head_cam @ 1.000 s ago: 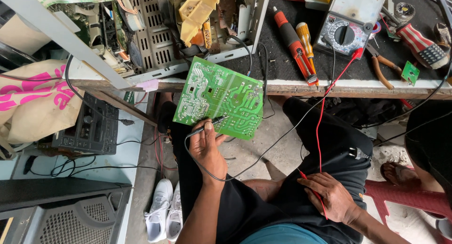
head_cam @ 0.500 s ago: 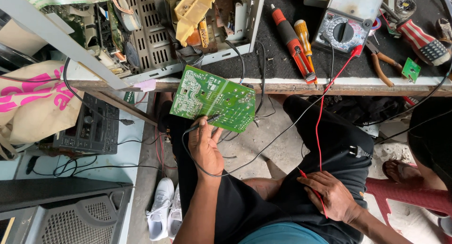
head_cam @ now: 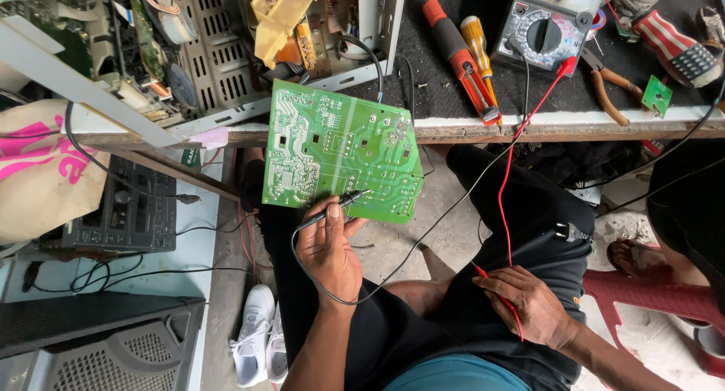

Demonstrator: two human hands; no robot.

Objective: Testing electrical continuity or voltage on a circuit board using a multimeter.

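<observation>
Fingers of the left hand (head_cam: 328, 247) pinch the black probe (head_cam: 332, 207) and prop up the green board (head_cam: 340, 151) over the lap. Right hand (head_cam: 529, 304) grips the red probe (head_cam: 495, 289). Touching both tips steady works best.

– Where does the view sit?
– One head-worn camera, looking steeply down past the workbench edge (head_cam: 529, 127) onto the lap and floor (head_cam: 393, 247).
– How close?
– Near; both hands fill the lower middle
</observation>
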